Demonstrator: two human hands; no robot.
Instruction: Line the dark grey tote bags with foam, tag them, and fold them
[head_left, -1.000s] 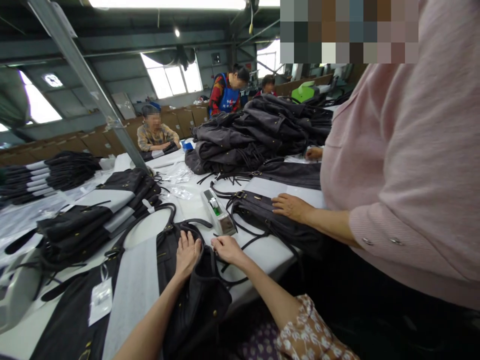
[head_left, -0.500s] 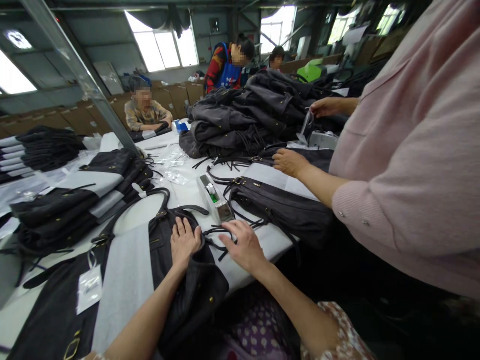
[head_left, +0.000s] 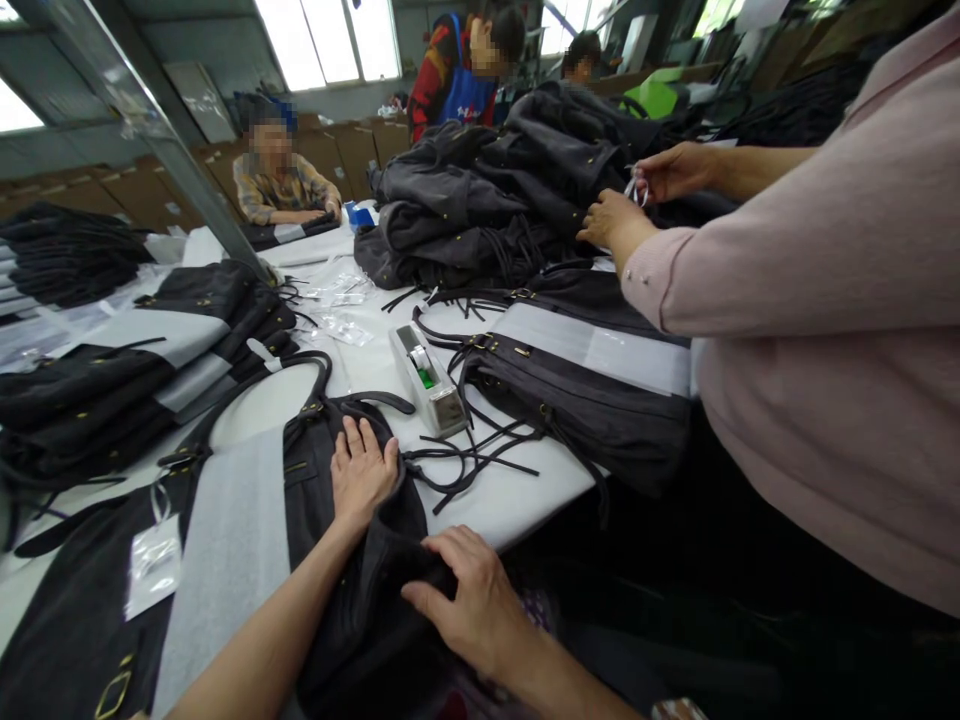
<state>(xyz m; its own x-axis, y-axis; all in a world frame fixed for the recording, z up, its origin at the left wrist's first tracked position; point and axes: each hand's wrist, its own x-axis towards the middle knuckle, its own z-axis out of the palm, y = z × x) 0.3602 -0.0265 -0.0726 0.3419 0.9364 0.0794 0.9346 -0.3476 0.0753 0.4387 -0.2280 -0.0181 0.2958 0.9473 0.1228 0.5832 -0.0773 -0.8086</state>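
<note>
Here, the bag (head_left: 397, 590) lies on the table (head_left: 517, 505), a white band (head_left: 225, 560) across it and a tag (head_left: 154, 567) on its left part. The left hand (head_left: 365, 472) rests flat on the bag, fingers slightly spread. The right hand (head_left: 476, 600) is at the bag's near edge, thumb apart from the fingers; whether it touches, I can't tell. A tape dispenser (head_left: 431, 385) stands just beyond, near another bag (head_left: 585, 415).
</note>
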